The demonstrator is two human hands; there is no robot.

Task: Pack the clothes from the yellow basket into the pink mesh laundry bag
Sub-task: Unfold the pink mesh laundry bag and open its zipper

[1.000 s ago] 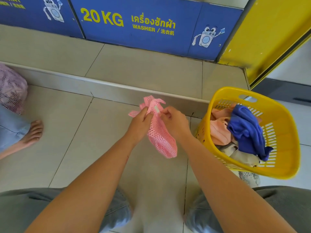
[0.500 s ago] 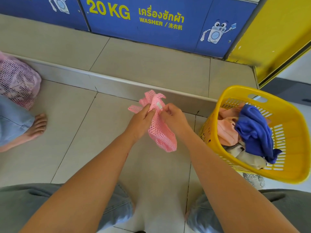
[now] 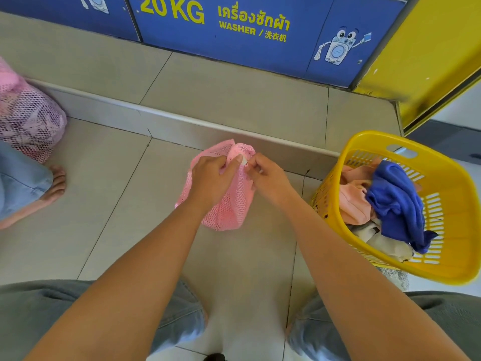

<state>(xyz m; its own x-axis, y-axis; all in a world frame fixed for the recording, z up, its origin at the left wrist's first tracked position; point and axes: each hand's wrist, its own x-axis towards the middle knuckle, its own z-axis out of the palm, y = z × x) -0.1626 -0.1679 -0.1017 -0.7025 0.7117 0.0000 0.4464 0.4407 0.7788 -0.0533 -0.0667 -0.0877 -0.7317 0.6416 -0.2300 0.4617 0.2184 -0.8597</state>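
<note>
Head view: the fingers [image 3: 230, 164] of the left hand [image 3: 210, 179] are curled round the bunched top of the pink mesh bag [image 3: 229, 212], gripping it. The right hand [image 3: 269, 179] meets it just beside, its fingertips pinching the same top edge at a small white tab [image 3: 244, 160]. The bag hangs crumpled from both hands above the tiled floor [image 3: 104, 204], in front of the low step [image 3: 182, 126]. The yellow basket [image 3: 442, 276] stands tilted on the floor at the right, near the step's right end and well apart from the bag. In it lie a blue garment [image 3: 393, 201], a peach one [image 3: 354, 199] and a beige cloth [image 3: 382, 241]. At the floor's left edge are a filled mesh bag [image 3: 28, 121] and a bare foot [image 3: 52, 188]. Beyond the step is a blue washer panel [image 3: 234, 35].
</note>
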